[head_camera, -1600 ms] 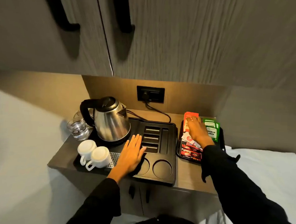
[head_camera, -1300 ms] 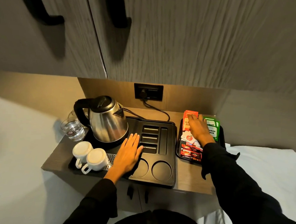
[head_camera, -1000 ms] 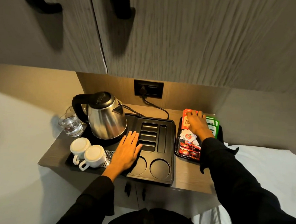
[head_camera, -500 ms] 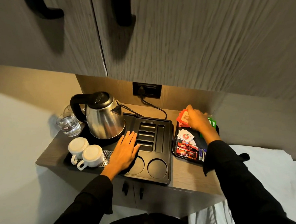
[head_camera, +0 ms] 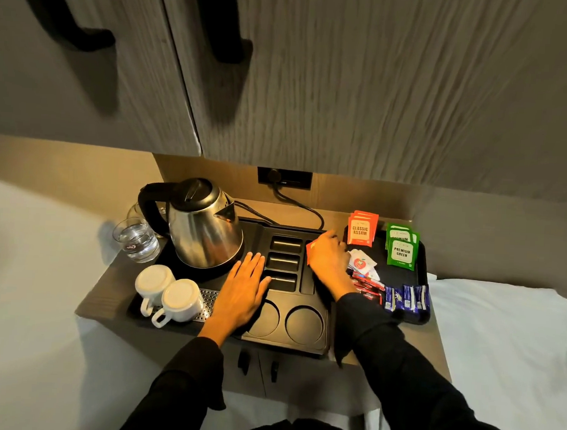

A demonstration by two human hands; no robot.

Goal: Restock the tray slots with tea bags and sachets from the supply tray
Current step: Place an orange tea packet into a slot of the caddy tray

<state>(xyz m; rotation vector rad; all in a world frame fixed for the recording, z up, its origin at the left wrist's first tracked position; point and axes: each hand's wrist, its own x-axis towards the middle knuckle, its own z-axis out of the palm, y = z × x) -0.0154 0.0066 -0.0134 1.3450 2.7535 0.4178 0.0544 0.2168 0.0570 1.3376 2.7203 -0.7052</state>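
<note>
Our right hand [head_camera: 330,261] clamps a red tea bag [head_camera: 310,249] over the black tray's [head_camera: 305,342] long right slot [head_camera: 307,275]; left hand [head_camera: 243,291] lies flat, fingers together.

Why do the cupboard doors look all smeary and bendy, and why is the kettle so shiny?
Head view: the cupboard doors look smeared and bowed, probably from camera motion and the wide lens; warm light under them glints off the steel kettle; the black handles cast soft shadows.
</note>
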